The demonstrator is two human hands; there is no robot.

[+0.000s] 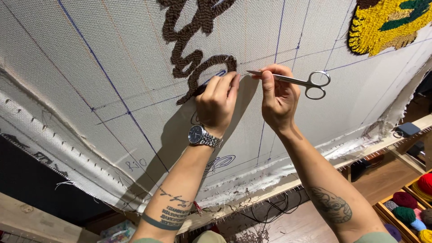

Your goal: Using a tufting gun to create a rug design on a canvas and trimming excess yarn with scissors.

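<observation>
A white tufting cloth point(112, 54) with blue grid lines is stretched on a wooden frame in front of me. Brown looped yarn point(193, 40) forms curving shapes on it. My left hand point(217, 101), with a metal wristwatch point(202, 136) on the wrist, presses its fingertips against the cloth at the lower end of the brown yarn. My right hand point(278, 96) holds small silver scissors point(297, 81) by the blades, pinched between thumb and fingers, with the handles pointing right. The scissor tips lie close to my left fingertips.
A yellow, green and brown tufted patch point(387, 24) sits at the top right of the cloth. The wooden frame bar point(315, 173) with tack strips runs along the bottom. Wooden boxes with yarn balls point(411, 207) stand on the floor at right.
</observation>
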